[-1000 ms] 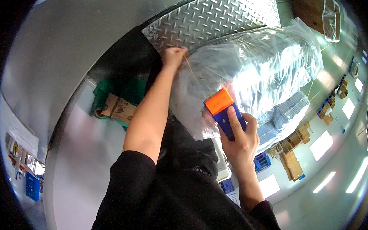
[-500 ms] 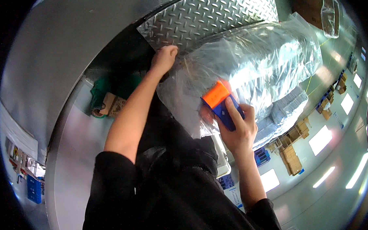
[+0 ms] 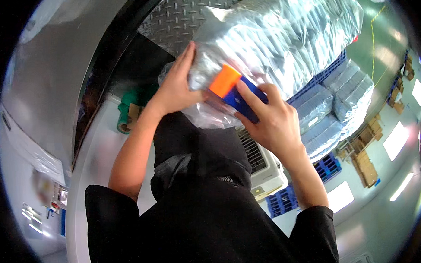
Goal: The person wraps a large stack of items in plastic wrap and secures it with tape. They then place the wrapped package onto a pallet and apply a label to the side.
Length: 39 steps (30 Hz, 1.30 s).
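A large clear plastic bag [image 3: 288, 34] full of stacked silvery packs lies in front of me. My left hand [image 3: 176, 86] grips its near end, fingers along the left side and thumb reaching toward the right. In my right hand [image 3: 279, 119] is a tape dispenser [image 3: 245, 99], blue with an orange front plate. Its orange end presses close against the bag's near end, beside my left thumb. The loose plastic at that end hangs down toward my legs. My right fingertips behind the dispenser are partly hidden.
Under the bag lies a diamond-plate metal surface [image 3: 189, 12]. More wrapped packs [image 3: 320, 112] sit to the right by a blue pallet. A white appliance with a grille [image 3: 267, 168] stands near my right side. A green roll [image 3: 124, 112] is at left; cardboard boxes [image 3: 364, 167] stand farther right.
My left hand has moved from the metal plate's edge to the bag's end, and its fist has opened round the plastic. The dispenser has shifted up and left, closer to that hand.
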Tool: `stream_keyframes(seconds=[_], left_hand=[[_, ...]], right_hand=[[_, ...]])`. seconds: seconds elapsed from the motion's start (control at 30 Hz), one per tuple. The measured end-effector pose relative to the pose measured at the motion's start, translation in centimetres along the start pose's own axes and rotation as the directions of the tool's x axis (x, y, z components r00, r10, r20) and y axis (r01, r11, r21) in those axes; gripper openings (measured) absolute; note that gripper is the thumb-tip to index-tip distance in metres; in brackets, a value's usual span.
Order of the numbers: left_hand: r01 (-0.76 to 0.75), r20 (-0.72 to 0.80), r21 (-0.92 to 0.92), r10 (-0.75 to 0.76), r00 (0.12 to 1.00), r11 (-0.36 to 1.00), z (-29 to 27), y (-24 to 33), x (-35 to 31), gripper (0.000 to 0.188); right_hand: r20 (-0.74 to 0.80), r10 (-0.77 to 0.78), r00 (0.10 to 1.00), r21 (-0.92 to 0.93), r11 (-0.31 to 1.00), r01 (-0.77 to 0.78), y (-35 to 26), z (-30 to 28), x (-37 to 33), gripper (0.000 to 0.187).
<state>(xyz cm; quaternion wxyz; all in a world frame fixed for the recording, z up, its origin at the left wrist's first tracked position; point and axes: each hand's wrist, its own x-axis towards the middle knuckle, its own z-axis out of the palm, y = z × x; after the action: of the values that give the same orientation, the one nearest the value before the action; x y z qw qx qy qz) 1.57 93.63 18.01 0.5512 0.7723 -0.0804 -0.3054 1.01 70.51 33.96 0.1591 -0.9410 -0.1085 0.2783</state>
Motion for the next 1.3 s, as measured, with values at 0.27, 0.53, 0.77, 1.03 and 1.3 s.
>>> stream_keyframes(seconds=[0.27, 0.53, 0.77, 1.03, 1.3], left_hand=[[0.219, 0.14, -0.247, -0.189, 0.972, 0.944, -1.1, 1.9, 0.1, 0.111], [0.401, 0.081, -0.063, -0.396, 0.915, 0.914, -0.2, 5.5, 0.5, 0.098], [-0.109, 0.028, 0.745, 0.133, 0.991, 0.658, 7.2, 13.3, -0.3, 0.093], [-0.73, 0.756, 0.653, -0.131, 0.641, 0.199, 20.1, 13.2, -0.9, 0.053], [-0.907, 0.718, 0.112, -0.598, 0.356, -0.405, 24.2, 9.1, 3.2, 0.059]], right_hand=[[-0.193, 0.072, 0.978, 0.1, 0.994, -0.053, 15.0, 11.4, -19.1, 0.068], [-0.186, 0.144, 0.972, 0.271, 0.958, -0.09, 24.6, 27.3, -22.1, 0.077], [-0.381, 0.092, 0.92, 0.295, 0.955, 0.027, 25.1, 34.3, -13.7, 0.069], [-0.553, 0.055, 0.832, 0.279, 0.953, 0.122, 24.6, 40.0, -9.1, 0.074], [-0.309, 0.135, 0.942, 0.323, 0.946, -0.03, 21.9, 34.3, -8.0, 0.057]])
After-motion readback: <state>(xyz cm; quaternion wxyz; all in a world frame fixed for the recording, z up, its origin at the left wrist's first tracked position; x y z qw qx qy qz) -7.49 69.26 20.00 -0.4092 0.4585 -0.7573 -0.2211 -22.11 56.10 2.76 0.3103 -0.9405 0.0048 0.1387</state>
